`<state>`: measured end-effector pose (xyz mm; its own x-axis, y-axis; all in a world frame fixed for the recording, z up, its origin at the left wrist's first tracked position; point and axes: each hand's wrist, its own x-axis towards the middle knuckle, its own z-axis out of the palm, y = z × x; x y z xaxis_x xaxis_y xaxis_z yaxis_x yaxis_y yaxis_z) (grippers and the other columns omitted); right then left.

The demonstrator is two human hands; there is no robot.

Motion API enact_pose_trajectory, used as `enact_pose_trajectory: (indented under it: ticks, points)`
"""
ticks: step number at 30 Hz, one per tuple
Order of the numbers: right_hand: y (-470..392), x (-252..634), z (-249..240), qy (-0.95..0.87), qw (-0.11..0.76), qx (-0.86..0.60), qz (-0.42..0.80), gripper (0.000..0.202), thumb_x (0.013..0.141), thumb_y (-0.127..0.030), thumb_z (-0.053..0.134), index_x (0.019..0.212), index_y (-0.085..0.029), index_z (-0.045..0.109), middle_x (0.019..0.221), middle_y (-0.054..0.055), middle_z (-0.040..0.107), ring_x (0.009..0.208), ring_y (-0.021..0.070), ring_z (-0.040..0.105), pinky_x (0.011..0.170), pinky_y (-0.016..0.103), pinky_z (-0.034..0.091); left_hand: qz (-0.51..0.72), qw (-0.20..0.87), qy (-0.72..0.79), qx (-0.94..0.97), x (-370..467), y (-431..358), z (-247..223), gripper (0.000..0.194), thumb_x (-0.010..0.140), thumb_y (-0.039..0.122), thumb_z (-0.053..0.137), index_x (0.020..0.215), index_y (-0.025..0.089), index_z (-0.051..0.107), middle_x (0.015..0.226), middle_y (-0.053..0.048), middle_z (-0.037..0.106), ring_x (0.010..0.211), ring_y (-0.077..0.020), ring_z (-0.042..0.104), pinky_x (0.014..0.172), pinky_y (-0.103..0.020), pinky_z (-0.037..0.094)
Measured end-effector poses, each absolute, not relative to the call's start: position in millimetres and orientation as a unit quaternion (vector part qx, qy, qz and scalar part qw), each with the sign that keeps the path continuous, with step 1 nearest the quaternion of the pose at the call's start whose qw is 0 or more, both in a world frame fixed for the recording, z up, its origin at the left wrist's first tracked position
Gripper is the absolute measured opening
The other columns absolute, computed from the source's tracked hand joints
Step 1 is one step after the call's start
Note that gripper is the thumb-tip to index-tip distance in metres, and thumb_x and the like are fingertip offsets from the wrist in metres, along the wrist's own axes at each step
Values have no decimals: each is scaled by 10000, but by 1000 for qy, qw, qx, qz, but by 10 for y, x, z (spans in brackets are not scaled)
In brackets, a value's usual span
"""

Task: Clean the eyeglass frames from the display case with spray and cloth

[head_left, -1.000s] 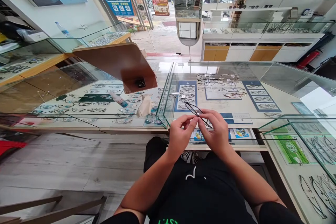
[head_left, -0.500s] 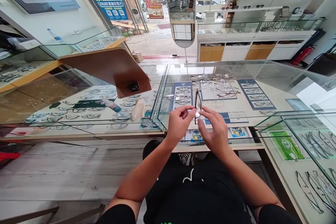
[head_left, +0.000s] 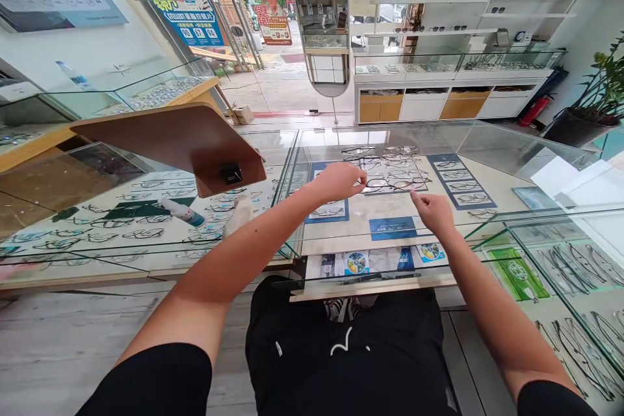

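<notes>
My left hand (head_left: 342,181) reaches over the glass counter, thumb and fingers pinched at the left end of a pair of eyeglasses (head_left: 377,186). That pair lies level, low over the display, close to several other dark-rimmed eyeglasses (head_left: 412,182) on a pale tray. Off to the right, my right hand (head_left: 435,213) has its fingers curled in, with one tip pointing toward the frames. I see nothing held in it. A blue card (head_left: 392,229) lies below and between the hands.
Left stands a brown-backed mirror or board (head_left: 170,136) on the counter, with a small bottle (head_left: 182,211) nearby. Glass edges (head_left: 287,188) run around the cases. Dark blue trays of eyeglasses (head_left: 462,182) and a green card (head_left: 517,273) lie to the right.
The eyeglasses, held upright between both hands before, are now forward and lowered to the display in my left hand. My right hand has let go and moved right. The view has shifted slightly.
</notes>
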<state>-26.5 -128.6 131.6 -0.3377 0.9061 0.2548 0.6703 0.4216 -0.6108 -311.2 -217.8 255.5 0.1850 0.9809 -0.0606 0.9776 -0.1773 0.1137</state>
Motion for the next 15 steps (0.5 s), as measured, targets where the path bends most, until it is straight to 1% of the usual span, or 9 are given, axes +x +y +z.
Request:
enact_pose_trajectory:
  ticks: [3, 7, 11, 15]
  points:
    - [-1260, -281, 1223, -796, 269, -509, 186, 581, 1031, -589, 461, 599, -237, 298, 523, -18, 311, 568, 149, 217, 607, 378, 155, -13, 57, 635, 771, -3115, -2036, 2460, 284, 1016, 347, 561, 1110, 235, 805, 991, -81, 819, 951, -265, 715, 711, -315, 418]
    - [-1266, -310, 1178, -791, 279, -518, 168, 585, 1045, -590, 449, 602, -237, 302, 522, -10, 341, 563, 152, 231, 604, 381, 160, -33, 70, 642, 763, -3143, -1868, 2339, 283, 980, 317, 582, 1102, 238, 825, 1006, -88, 823, 991, -271, 722, 759, -318, 455]
    - [-1271, -324, 1194, -785, 274, -529, 169, 585, 1038, -581, 469, 598, -235, 298, 523, -14, 339, 555, 151, 235, 593, 377, 169, -42, 84, 643, 760, -3182, -1726, 2236, 308, 963, 331, 585, 1127, 249, 833, 1062, -88, 828, 1032, -284, 728, 799, -328, 484]
    - [-1291, -334, 1212, -784, 280, -527, 169, 586, 1040, -569, 473, 596, -237, 285, 518, -20, 303, 548, 149, 224, 583, 382, 165, -45, 71, 636, 767, -3213, -1643, 2142, 313, 960, 344, 579, 1118, 246, 831, 1057, -91, 828, 1029, -288, 738, 801, -330, 492]
